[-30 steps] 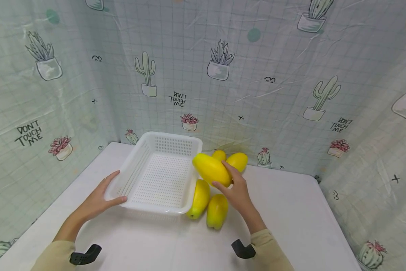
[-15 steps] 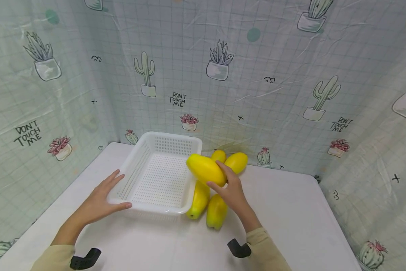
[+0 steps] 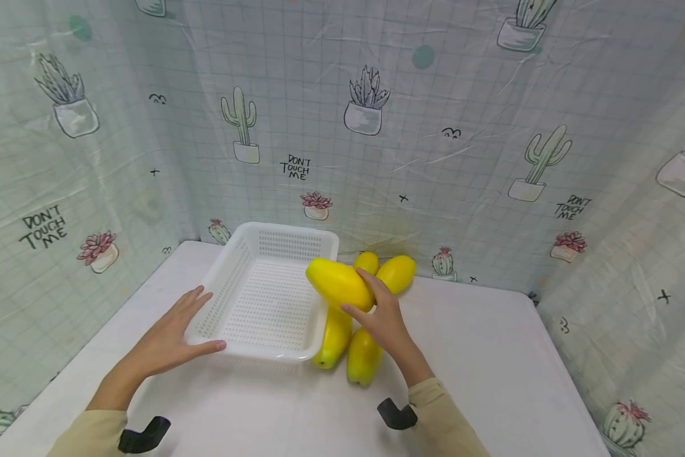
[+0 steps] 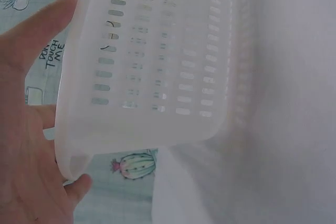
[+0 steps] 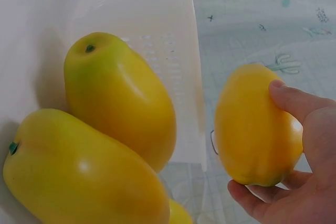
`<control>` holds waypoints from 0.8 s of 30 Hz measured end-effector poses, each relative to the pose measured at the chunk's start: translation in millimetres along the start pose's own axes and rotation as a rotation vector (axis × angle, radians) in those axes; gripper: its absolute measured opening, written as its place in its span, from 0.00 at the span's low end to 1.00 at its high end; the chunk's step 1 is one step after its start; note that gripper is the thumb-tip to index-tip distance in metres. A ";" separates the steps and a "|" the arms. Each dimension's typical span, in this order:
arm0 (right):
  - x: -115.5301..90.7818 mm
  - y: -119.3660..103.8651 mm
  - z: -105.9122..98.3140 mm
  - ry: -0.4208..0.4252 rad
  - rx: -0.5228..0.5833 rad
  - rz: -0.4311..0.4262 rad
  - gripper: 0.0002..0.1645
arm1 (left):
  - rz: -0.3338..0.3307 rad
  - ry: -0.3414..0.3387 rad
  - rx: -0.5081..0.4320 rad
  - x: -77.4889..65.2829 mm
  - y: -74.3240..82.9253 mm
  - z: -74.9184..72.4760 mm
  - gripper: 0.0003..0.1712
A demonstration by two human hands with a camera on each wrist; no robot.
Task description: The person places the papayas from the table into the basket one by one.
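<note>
My left hand (image 3: 167,336) rests against the near left corner of a white perforated plastic basket (image 3: 313,349). Its thumb lies along the near rim, and its fingers spread by the left side. From the left wrist view, the palm sits close beside the basket wall (image 4: 136,127). My right hand (image 3: 383,320) holds a yellow papaya (image 3: 338,282) between thumb and fingers, raised over the basket's right rim. In the right wrist view, the thumb presses on one side of that papaya (image 5: 257,129) and the fingertips support the other. The basket floor shows bare in the head view.
Two papayas lie to the basket's right, one papaya (image 3: 335,339) against its wall and another papaya (image 3: 364,360) nearer me. Behind the right hand sit a papaya (image 3: 398,274) and a partly hidden one (image 3: 367,261). A cactus-print curtain (image 3: 433,158) surrounds the white table (image 3: 479,374).
My right hand has carried the papaya leftward, further over the basket's right rim. My left hand has shifted slightly rightward along the basket corner. The basket and the lying papayas have stayed put.
</note>
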State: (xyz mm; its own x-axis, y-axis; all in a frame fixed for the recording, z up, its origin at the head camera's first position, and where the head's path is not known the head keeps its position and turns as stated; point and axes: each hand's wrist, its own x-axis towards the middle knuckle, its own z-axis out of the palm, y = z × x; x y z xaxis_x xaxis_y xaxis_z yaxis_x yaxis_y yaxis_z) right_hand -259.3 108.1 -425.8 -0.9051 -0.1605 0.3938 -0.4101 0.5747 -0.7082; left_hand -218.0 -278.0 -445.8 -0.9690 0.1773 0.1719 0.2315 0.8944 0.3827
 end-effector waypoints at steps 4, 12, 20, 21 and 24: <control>1.7 -3.3 2.2 -0.008 0.010 -0.007 0.42 | 0.003 -0.013 0.006 0.3 0.6 -2.1 0.62; 1.2 -6.0 7.1 -0.006 0.028 0.014 0.42 | -0.009 -0.072 0.015 3.1 5.6 -5.6 0.65; 1.7 -9.1 15.3 -0.014 0.065 0.009 0.42 | -0.030 -0.077 0.008 3.5 4.0 -2.0 0.65; 2.1 -10.2 16.5 -0.018 0.069 0.006 0.42 | -0.032 -0.076 0.007 3.0 3.4 -2.0 0.65; 3.1 -13.1 20.7 -0.025 0.077 0.012 0.42 | -0.034 -0.071 0.001 1.4 1.8 -2.2 0.64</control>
State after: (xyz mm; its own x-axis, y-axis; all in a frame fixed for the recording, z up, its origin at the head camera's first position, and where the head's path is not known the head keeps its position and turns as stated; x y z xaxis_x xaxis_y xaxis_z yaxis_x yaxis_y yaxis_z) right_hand -259.1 83.5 -427.4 -0.9120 -0.1749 0.3710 -0.4060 0.5131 -0.7562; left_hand -218.8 -277.1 -442.9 -0.9799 0.1757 0.0941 0.1986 0.9009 0.3858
